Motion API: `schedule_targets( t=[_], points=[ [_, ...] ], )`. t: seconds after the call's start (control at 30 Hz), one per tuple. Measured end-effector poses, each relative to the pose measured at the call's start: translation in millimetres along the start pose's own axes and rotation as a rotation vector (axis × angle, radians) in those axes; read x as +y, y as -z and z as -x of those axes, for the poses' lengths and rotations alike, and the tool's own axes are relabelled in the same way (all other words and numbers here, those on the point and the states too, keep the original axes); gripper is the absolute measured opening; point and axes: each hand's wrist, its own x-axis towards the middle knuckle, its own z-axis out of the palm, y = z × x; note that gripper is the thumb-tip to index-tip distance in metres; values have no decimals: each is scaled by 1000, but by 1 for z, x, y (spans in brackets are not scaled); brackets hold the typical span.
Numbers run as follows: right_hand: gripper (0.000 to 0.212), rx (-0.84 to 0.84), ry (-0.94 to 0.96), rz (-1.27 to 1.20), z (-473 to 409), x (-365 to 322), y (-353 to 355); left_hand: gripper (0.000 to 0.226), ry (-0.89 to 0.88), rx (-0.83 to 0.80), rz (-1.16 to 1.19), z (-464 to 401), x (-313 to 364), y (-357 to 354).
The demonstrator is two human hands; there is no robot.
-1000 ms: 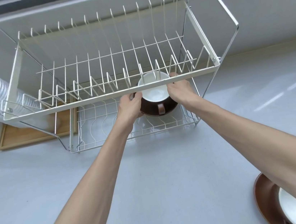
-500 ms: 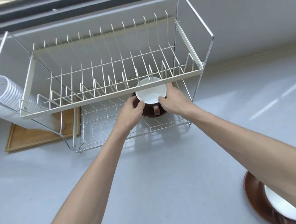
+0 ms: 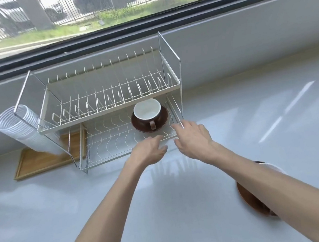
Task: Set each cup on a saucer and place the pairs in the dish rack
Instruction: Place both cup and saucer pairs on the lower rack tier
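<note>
A white-lined brown cup (image 3: 147,112) stands on a brown saucer (image 3: 160,121) at the right end of the lower shelf of the two-tier wire dish rack (image 3: 110,111). My left hand (image 3: 148,149) hovers open at the rack's front edge, holding nothing. My right hand (image 3: 192,136) is open beside it, near the rack's front right corner, also empty. Both hands are apart from the cup. A second brown saucer (image 3: 250,200) with a white cup (image 3: 272,167) on it lies on the counter at the right, mostly hidden behind my right forearm.
A stack of clear plastic cups (image 3: 23,128) leans on the rack's left side over a wooden tray (image 3: 44,162). The rack stands on a pale grey counter (image 3: 186,208) against a low wall beneath a window (image 3: 139,5).
Both hands let go of the cup and saucer, which now rest on the lower shelf, and drew back toward me to the rack's front edge. The view tilted up, showing the window.
</note>
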Motion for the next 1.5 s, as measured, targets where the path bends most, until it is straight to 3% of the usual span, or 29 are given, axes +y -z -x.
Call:
schedule_targets(
  t=[0.2,0.3,0.4,0.83,1.3,1.5],
  points=[
    [43,107,-38,146,47,37,-9,50,-160,225,-258,22,45,-26],
    [46,111,-97,121,72,55,-18,49,-265,376,-169,31,69,-47],
    [48,110,-171,91,97,74,-26,47,-312,423,-80,39,88,-71],
    [49,128,-451,-118,171,147,-53,49,-311,262,118,53,152,-154],
    [43,95,-654,-463,192,187,-75,47,-148,122,441,46,185,-180],
    [40,79,-645,-634,194,196,-81,51,-12,34,607,41,191,-184]
  ],
)
